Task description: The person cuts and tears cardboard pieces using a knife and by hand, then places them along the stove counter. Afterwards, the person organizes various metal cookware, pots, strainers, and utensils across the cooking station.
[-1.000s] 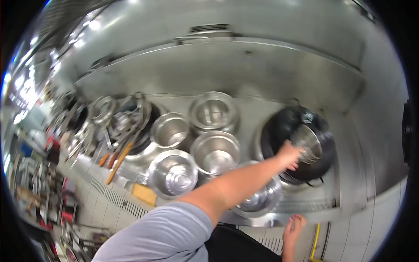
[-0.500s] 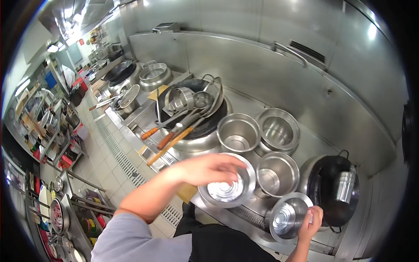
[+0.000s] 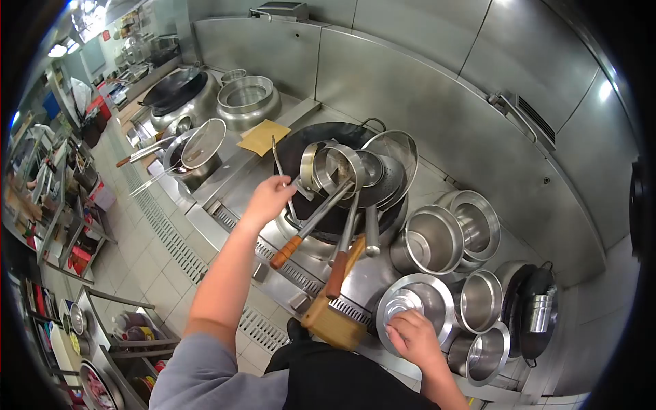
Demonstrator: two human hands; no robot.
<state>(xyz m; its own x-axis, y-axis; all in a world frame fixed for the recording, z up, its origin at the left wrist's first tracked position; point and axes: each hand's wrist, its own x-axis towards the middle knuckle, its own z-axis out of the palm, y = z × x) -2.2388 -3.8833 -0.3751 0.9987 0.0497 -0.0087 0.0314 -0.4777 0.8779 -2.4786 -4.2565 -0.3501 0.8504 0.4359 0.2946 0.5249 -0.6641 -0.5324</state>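
Steel range [image 3: 236,184], wok [image 3: 298,139] crowded with strainers [image 3: 401,153], left hand [image 3: 269,199] beside rod [image 3: 277,157], right hand [image 3: 415,336] over basin [image 3: 434,301], grips unclear

Ctr. wok [image 3: 290,147] holds utensils [image 3: 352,222]. Pots [image 3: 429,240] sit to R, betw. it & 2nd wok [image 3: 527,338], w/ metal cup [image 3: 541,314] in latter.
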